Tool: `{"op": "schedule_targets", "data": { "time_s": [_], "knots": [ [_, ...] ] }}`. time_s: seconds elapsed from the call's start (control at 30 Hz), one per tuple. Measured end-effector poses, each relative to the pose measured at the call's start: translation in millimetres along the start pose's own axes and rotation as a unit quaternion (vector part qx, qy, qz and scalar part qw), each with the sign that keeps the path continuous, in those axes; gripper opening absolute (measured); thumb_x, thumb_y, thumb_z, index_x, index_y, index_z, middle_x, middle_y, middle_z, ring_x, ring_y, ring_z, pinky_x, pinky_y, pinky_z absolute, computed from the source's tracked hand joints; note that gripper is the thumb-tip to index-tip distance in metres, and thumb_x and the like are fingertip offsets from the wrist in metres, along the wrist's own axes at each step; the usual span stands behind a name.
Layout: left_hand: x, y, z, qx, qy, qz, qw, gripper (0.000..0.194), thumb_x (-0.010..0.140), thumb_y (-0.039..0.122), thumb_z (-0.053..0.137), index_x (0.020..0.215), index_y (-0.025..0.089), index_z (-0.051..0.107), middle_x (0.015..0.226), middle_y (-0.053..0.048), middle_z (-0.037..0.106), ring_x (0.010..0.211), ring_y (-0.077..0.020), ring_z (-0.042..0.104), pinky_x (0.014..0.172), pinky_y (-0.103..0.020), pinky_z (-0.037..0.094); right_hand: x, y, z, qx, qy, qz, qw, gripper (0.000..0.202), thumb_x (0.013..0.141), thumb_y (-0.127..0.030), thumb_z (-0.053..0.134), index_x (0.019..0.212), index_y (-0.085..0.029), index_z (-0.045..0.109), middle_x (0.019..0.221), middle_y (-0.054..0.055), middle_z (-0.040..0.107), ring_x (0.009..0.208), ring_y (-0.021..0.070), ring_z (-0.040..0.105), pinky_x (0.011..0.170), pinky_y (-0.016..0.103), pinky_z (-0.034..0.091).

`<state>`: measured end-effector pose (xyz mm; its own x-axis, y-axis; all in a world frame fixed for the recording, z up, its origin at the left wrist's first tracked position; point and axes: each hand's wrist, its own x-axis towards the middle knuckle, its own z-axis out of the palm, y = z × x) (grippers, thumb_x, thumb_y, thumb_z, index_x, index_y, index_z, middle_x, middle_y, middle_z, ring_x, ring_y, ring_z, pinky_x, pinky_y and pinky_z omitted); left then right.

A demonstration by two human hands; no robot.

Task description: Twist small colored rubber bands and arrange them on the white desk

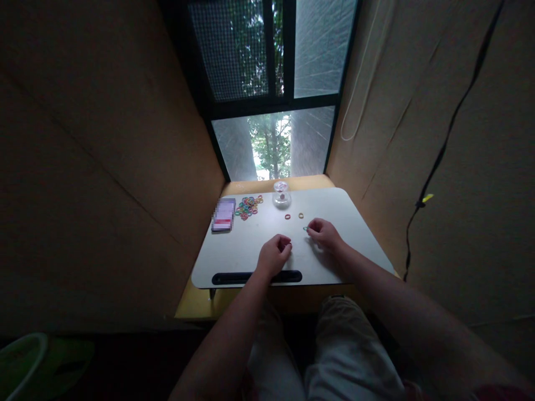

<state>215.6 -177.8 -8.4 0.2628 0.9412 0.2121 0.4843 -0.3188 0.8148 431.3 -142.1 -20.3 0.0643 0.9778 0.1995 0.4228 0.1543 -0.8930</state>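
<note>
On the white tabletop [246, 250], my right hand [324, 234] pinches a small green ring [306, 228] between thumb and fingertips. My left hand [273, 256] rests nearer the front edge with its fingers curled together; whether anything small is between them cannot be made out. A red ring [287, 216] and a yellow ring [301, 215] lie apart beyond my hands. To the left is a loose pile of colourful rings [247, 208]. A clear round container [281, 199] stands near the back edge, with something small and dark inside.
A phone [223, 215] lies at the table's left edge, beside the pile. A black slot [234, 278] runs along the front edge, partly under my left wrist. Walls flank both sides, a window [271, 139] is ahead, and a green basin [62, 362] is at lower left.
</note>
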Motion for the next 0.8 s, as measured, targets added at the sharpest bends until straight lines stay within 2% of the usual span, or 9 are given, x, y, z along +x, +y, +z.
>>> {"op": "schedule_targets", "data": {
  "time_s": [0.07, 0.1, 0.2, 0.3, 0.57, 0.7, 0.8],
  "knots": [
    [0.0, -0.3, 0.2, 0.0, -0.001, 0.0, 1.0, 0.017, 0.081, 0.031, 0.057, 0.093, 0.02, 0.062, 0.076, 0.001, 0.066, 0.066, -0.0102, 0.058, 0.064, -0.023, 0.045, 10.9, 9.6, -14.2, -0.076, 0.064, 0.003, 0.995, 0.014, 0.07, -0.033, 0.058, 0.069, -0.019, 0.057, 0.06, -0.001, 0.057, 0.053, 0.0118, 0.048, 0.052, 0.024, 0.037],
    [0.0, -0.5, 0.4, -0.001, -0.001, -0.001, 1.0, 0.017, 0.081, 0.031, 0.057, 0.093, 0.02, 0.062, 0.076, 0.001, 0.066, 0.066, -0.0102, 0.058, 0.064, -0.023, 0.045, 16.0, 13.1, -21.2, -0.107, 0.077, 0.009, 0.991, 0.013, 0.07, -0.032, 0.057, 0.07, -0.019, 0.058, 0.062, 0.0, 0.059, 0.055, 0.0122, 0.05, 0.053, 0.024, 0.037],
    [0.5, -2.1, 1.6, -0.007, -0.003, -0.002, 1.0, 0.018, 0.081, 0.032, 0.056, 0.093, 0.02, 0.062, 0.075, 0.002, 0.065, 0.065, -0.0102, 0.058, 0.063, -0.023, 0.045, 29.3, 17.6, -37.6, -0.163, 0.087, 0.03, 0.982, 0.01, 0.071, -0.029, 0.057, 0.071, -0.019, 0.059, 0.068, 0.001, 0.062, 0.059, 0.0128, 0.052, 0.056, 0.025, 0.038],
    [1.1, -4.3, 2.8, -0.011, -0.003, -0.003, 1.0, 0.019, 0.081, 0.033, 0.056, 0.094, 0.021, 0.062, 0.075, 0.002, 0.065, 0.064, -0.0103, 0.058, 0.062, -0.023, 0.045, 39.4, 15.1, -44.2, -0.211, 0.081, 0.037, 0.973, 0.009, 0.072, -0.028, 0.058, 0.071, -0.019, 0.059, 0.071, 0.001, 0.063, 0.063, 0.0136, 0.054, 0.06, 0.025, 0.039],
    [0.0, -1.4, 1.2, -0.004, -0.004, -0.001, 1.0, 0.017, 0.081, 0.033, 0.056, 0.092, 0.021, 0.062, 0.074, 0.002, 0.065, 0.064, -0.0102, 0.057, 0.061, -0.023, 0.044, 51.8, 11.7, -33.9, -0.355, 0.135, -0.006, 0.925, 0.01, 0.075, -0.025, 0.056, 0.08, -0.019, 0.061, 0.088, 0.007, 0.062, 0.076, 0.0186, 0.054, 0.068, 0.029, 0.04],
    [-0.1, 2.3, -0.2, 0.0, -0.006, -0.008, 1.0, 0.017, 0.081, 0.031, 0.057, 0.092, 0.02, 0.063, 0.075, 0.001, 0.066, 0.065, -0.0106, 0.058, 0.063, -0.023, 0.045, 46.1, 14.7, -24.3, -0.393, 0.107, -0.072, 0.911, 0.017, 0.075, -0.032, 0.057, 0.083, -0.018, 0.062, 0.088, 0.01, 0.061, 0.082, 0.023, 0.053, 0.075, 0.034, 0.042],
    [-0.2, 3.9, -1.0, 0.002, -0.011, -0.009, 1.0, 0.016, 0.08, 0.031, 0.057, 0.091, 0.02, 0.063, 0.077, 0.001, 0.066, 0.067, -0.0109, 0.059, 0.064, -0.024, 0.046, 36.0, 13.8, -20.6, -0.398, 0.09, -0.11, 0.906, 0.029, 0.074, -0.039, 0.06, 0.091, -0.016, 0.064, 0.094, 0.012, 0.062, 0.088, 0.0262, 0.052, 0.082, 0.038, 0.041]
  ]
}}
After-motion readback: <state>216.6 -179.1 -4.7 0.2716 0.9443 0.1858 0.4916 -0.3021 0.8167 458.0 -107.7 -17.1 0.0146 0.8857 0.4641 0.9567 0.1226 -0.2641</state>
